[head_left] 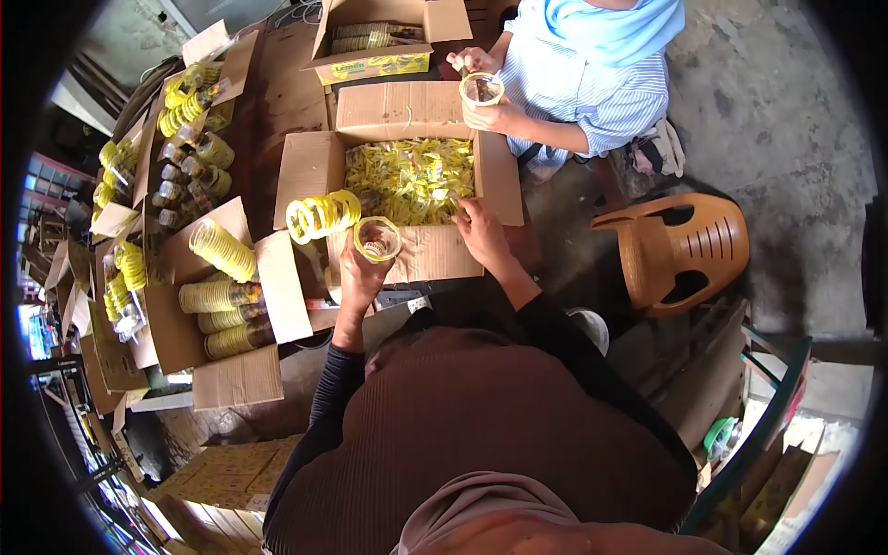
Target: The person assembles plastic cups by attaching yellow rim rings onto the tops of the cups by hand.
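Note:
My left hand [363, 268] is closed around a clear plastic cup [379, 250] with a yellow rim, its mouth facing up. Just left of that cup lies a row of yellow-rimmed cups [324, 217] on the box flap. My right hand [483, 236] is over the near right edge of an open cardboard box [407, 106], fingers curled together; whatever may be between the fingertips is too small to make out. Inside the box is a heap of small yellow packets [407, 176].
Across the box, a co-worker's hands [495, 116] hold another yellow-rimmed cup [482, 89]. Boxes with stacked cups [222, 298] stand at left, and a lemon-printed carton [379, 65] at the back. An orange plastic chair [684, 250] is on the right.

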Tool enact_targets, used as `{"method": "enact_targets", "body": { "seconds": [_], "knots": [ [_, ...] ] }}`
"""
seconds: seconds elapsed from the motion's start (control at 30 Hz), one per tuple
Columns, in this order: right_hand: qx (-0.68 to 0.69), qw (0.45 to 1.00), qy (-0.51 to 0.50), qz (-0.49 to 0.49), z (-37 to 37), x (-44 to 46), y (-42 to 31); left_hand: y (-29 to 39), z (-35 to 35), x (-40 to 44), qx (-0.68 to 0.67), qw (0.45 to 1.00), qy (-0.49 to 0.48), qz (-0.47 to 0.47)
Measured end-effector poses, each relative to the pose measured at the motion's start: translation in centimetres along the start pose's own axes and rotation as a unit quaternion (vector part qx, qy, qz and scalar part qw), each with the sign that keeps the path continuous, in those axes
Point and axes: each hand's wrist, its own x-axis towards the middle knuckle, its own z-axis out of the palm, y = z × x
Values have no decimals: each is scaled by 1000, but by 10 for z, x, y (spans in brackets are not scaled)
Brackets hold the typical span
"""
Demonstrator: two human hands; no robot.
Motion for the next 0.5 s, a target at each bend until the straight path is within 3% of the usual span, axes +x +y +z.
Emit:
{"method": "enact_targets", "body": {
  "seconds": [0.17,0.27,0.33,0.5],
  "knots": [
    [-9,994,-18,-110,-10,-37,-15,5,-1,-35,25,998,21,-49],
    [79,991,-92,-63,-19,-78,-14,19,7,-61,2,998,2,-64],
    [131,985,-70,-88,-30,-105,-17,38,15,-76,-11,996,-59,-70],
    [220,974,-57,-6,-74,-168,-37,89,50,-115,-29,992,-125,-9]
  ]
}}
